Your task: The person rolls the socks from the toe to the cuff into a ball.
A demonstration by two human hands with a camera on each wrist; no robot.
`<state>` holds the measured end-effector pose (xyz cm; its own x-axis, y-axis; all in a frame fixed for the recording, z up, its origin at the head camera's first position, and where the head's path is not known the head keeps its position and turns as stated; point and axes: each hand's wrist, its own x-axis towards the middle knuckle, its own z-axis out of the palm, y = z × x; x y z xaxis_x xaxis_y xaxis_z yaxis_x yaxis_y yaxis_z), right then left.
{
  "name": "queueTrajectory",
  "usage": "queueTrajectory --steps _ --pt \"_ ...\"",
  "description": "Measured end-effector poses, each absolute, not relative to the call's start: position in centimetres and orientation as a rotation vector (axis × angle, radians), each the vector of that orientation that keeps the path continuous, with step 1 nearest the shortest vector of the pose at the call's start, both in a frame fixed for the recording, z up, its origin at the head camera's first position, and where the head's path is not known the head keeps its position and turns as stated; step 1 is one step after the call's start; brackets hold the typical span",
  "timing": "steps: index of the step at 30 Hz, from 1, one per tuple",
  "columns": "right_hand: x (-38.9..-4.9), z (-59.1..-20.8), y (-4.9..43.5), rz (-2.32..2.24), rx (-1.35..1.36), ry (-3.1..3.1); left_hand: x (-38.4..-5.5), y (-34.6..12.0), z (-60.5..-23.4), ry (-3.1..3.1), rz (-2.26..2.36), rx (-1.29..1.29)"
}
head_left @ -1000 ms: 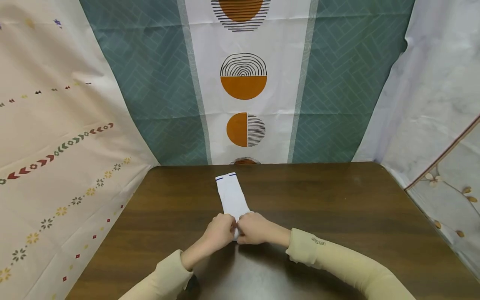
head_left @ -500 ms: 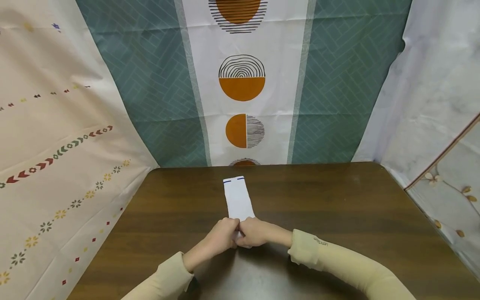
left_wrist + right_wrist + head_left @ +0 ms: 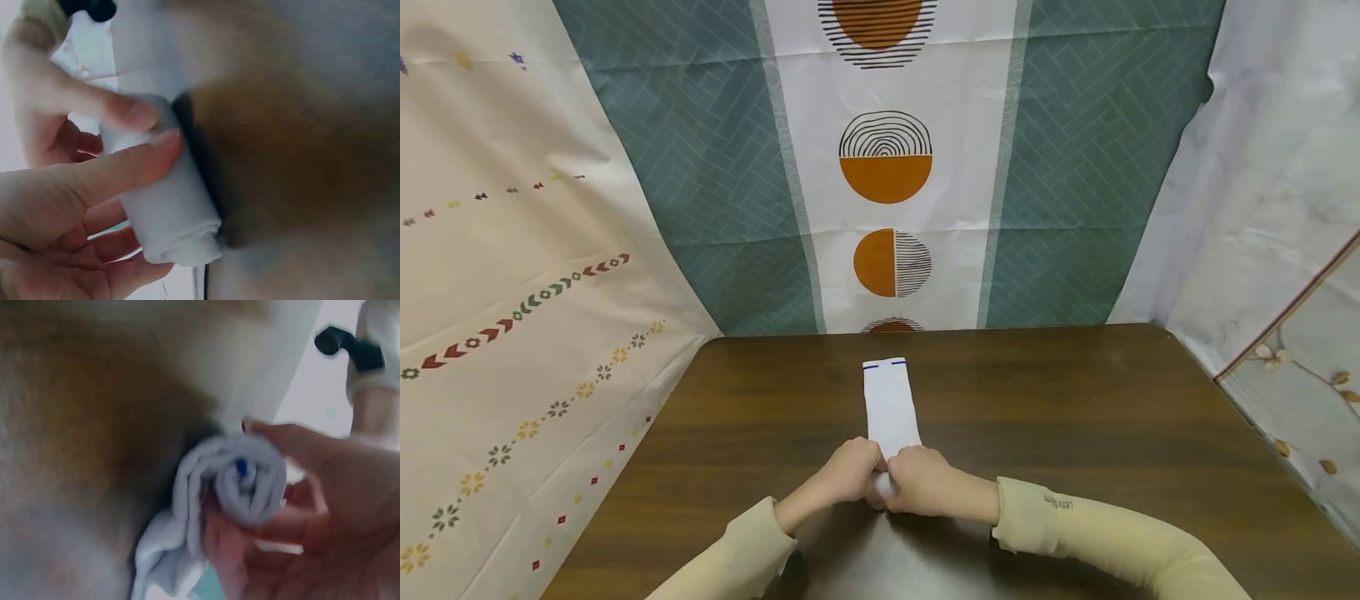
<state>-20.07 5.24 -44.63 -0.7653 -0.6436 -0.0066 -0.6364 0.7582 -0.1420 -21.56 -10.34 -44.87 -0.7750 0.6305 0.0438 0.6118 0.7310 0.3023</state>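
A long folded white cloth with blue dashes at its far end lies on the table, its near end wound into a roll. My left hand holds the left part of this roll, thumb on top and fingers curled beneath. Beside it my right hand grips the right part; the two thumbs are close together in the left wrist view. Seen end-on in the right wrist view, the coil has several thick layers and a blue spot inside. In the head view the hands cover much of the roll.
The dark wooden table carries the cloth and ends at a patterned green and white curtain. Pale patterned sheets hang at the left and right.
The cloth's far end has swung to the right, so the strip lies straighter. Both hands, still gripping the roll, have shifted slightly right and closer to me.
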Motion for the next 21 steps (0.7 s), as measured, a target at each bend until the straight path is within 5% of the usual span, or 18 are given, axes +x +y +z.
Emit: queueTrajectory --steps 11,21 --pt "-19.7 -44.3 4.8 0.082 -1.395 3.065 -23.1 -10.1 -44.1 2.657 0.504 0.824" --pt "-24.0 -43.8 5.7 -0.387 -1.331 2.688 -23.1 -10.7 -44.4 2.661 0.649 0.944"
